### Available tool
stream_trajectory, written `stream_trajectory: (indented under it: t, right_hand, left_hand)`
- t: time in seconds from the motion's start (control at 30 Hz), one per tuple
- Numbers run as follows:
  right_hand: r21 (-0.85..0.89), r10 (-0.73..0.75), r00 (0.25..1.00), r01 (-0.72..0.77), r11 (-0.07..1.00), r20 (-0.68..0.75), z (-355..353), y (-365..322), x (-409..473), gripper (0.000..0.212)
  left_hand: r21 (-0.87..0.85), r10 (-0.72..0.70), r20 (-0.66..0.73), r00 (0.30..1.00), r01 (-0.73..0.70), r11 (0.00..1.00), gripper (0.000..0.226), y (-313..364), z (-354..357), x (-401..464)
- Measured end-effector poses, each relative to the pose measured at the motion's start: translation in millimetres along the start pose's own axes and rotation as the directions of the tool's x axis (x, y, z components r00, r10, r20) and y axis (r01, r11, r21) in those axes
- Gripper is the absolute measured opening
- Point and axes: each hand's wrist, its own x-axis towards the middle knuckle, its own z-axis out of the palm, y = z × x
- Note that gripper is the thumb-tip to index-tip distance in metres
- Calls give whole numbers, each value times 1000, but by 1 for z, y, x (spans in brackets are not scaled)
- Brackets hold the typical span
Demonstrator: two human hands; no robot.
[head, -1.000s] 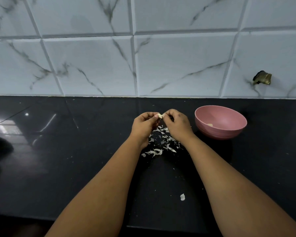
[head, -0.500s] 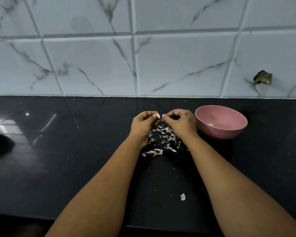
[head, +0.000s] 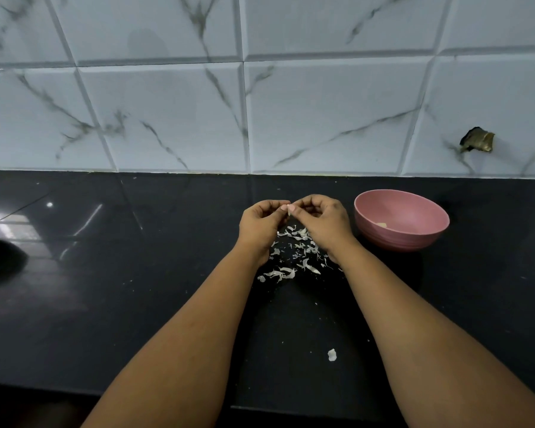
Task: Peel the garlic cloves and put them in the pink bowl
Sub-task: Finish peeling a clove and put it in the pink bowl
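Both the left hand (head: 261, 222) and right hand (head: 323, 219) pinch one garlic clove (head: 289, 209), seemingly mid-peel. Skins (head: 294, 254) litter the counter (head: 105, 304); the pink bowl (head: 426, 239) holds one pale piece, probably a peeled clove.

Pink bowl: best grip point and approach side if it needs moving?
Pinch the pink bowl at its right rim, coming from the right with fingers over the edge. It sits upright and open, its thin rim exposed. Its left side is crowded by the right hand, and one pale piece lies inside, so keep it level.
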Motion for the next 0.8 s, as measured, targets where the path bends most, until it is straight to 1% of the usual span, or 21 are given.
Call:
stream_trajectory:
  t: [0.07,0.2,0.33,0.4,0.47,0.53,0.57,0.63,0.7,0.77,0.8]
  right_hand:
    - [38,18,999,-20,999,38,1,2,0,4]
    - [55,69,995,-73,996,65,1,1,1,7]
    - [136,116,988,-129,982,100,1,2,0,12]
    - [102,129,987,-138,985,97,0,2,0,13]
    - [15,135,987,-137,990,87,2,2,1,16]
    - [-43,165,981,-161,986,98,6,2,1,22]
    - [-46,178,979,-174,984,103,8,2,1,26]
    - [15,193,978,-194,981,75,10,0,1,32]
    - [69,188,982,-188,980,10,6,-3,1,38]
    - [35,132,991,-131,991,-36,1,-3,1,36]
    - [36,107,994,-106,994,-36,0,-2,1,30]
  left_hand:
    - [-16,1,5,1000,-1,1000,8,1,0,-1]
    - [-3,13,39,999,-13,1000,11,1,1,-3]
    - [-11,7,56,998,-6,1000,11,1,2,-4]
    - [1,17,59,998,-17,1000,11,1,2,-5]
    - [0,16,56,998,-16,1000,10,0,2,-5]
    - [-12,0,54,999,1,1000,11,0,3,-5]
    - [-24,-12,54,998,13,1000,12,0,4,-5]
    - [-68,-38,58,998,42,997,15,0,4,-4]
    - [-123,-58,66,996,66,990,18,2,3,-3]
    - [-166,-64,70,995,75,983,18,3,2,-2]
    - [-180,-61,75,995,73,981,17,4,2,-2]
